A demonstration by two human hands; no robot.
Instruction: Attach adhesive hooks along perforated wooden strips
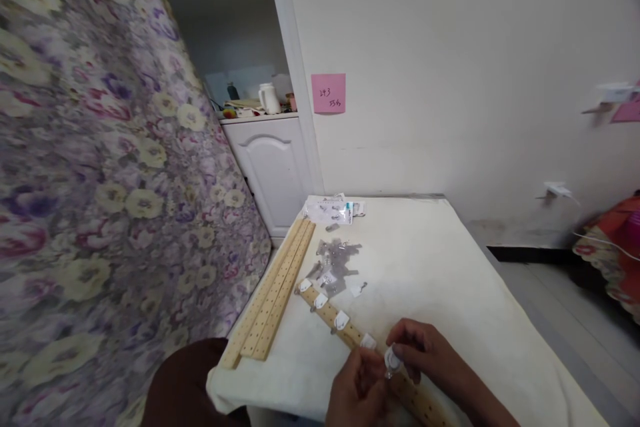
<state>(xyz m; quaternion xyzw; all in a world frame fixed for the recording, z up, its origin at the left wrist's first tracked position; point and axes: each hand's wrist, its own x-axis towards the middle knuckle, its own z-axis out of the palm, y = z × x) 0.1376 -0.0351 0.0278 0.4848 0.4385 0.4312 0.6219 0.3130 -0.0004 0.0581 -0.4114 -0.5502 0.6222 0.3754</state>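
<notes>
Pinched between the thumb and fingers of my right hand (417, 350) is a small white tag (392, 358) with a shiny clear bit at its lower end. My left hand (357, 387) is closed just left of it, fingertips close to the tag; what they grip, if anything, is hidden. Beneath both hands runs a perforated wooden strip (325, 312), slanting across the cloth. Several similar white tags (341, 320) sit along this strip, with small metal pieces showing at their left edges. Part of the strip's near end is covered by my hands.
More perforated wooden strips (277, 293) lie side by side along the table's left edge. A pile of clear plastic wrappers (334, 260) rests beyond the slanting strip, near a loose white tag (358, 290). Packaged items (327, 212) lie at the far edge of the cloth-covered table (425, 247).
</notes>
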